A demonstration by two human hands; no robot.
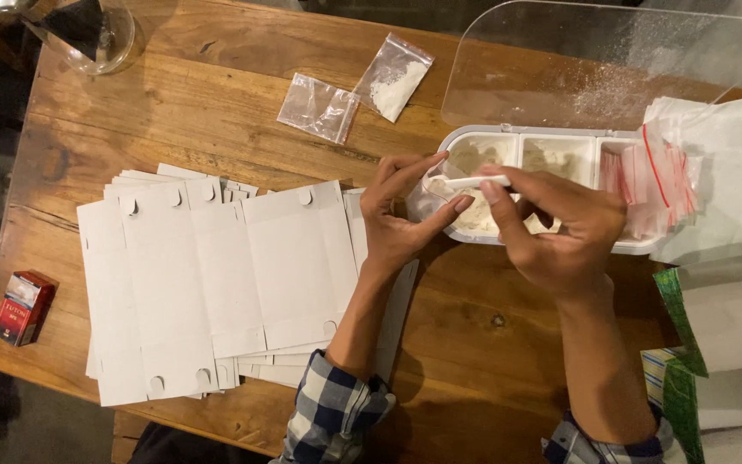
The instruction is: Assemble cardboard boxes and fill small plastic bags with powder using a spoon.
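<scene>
My left hand (401, 215) pinches a small clear plastic bag (429, 196) open at the near edge of a white compartment tray (551, 137) that holds white powder. My right hand (551, 232) grips a small white spoon (474, 181), its bowl tipped into the mouth of the bag. The spoon carries some powder. Both hands sit over the tray's left compartment. The tray's clear lid (611, 60) stands open behind it.
A stack of flat white cardboard box blanks (208, 275) lies left of my arms. Two small plastic bags (318, 106) (394, 77) lie further back, one with powder. Empty red-striped zip bags (654, 176) sit in the tray's right end. A red pack (23, 307) lies at the left edge.
</scene>
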